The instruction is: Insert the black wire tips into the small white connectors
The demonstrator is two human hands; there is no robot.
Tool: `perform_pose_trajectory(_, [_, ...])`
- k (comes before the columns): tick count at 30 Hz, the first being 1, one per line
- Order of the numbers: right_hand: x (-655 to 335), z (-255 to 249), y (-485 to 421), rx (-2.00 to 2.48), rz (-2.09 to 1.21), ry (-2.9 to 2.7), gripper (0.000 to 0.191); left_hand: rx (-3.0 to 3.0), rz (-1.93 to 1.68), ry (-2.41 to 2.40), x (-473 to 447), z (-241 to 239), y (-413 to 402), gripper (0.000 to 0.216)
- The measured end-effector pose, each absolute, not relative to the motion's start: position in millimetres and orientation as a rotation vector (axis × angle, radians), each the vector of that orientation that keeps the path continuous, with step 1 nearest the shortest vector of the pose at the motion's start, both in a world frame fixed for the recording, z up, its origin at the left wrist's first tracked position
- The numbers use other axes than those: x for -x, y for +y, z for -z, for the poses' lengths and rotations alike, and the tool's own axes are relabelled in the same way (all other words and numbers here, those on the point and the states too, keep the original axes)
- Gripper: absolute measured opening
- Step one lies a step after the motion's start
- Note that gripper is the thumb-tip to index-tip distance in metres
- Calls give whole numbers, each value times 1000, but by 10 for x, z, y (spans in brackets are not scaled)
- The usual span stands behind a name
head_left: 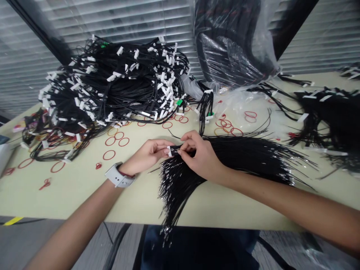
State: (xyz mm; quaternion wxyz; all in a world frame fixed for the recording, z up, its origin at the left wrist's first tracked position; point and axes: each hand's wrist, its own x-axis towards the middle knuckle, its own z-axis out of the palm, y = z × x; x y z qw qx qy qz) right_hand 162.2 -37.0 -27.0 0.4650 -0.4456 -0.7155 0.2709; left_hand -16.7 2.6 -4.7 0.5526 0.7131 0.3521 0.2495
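White connector (169,151) is up off the bench (84,195), dead centre, pinched between both hands just above the loose wire bundle (253,157). Left hand (146,153), the one with the watch (119,175), has thumb and forefinger closed tight on the white end. Right hand (201,157) has its fingertips nipped on the black wire (176,150) going into it, other fingers curled.

The connector lies roughly left-right, white end facing left, wire trailing off to the right. The bundle's long axis runs across the bench too, with the shiny terminal ends fanning toward the person and spilling over the front edge.

Progress-wise, I'd say a fair chunk is done: there's a big heap of connectored harnesses (112,86) at the back left. The loose bundle is still fat though, so plenty left by the look of it. Red rubber bands (109,155) are scattered everywhere.
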Motion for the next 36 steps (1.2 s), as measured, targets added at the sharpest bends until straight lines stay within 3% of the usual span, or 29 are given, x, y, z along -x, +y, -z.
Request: perform_pose_trajectory(36, [-1630,284,-375,1050,-602,-1843,25,-1762,-566,872,162,33,-17,16])
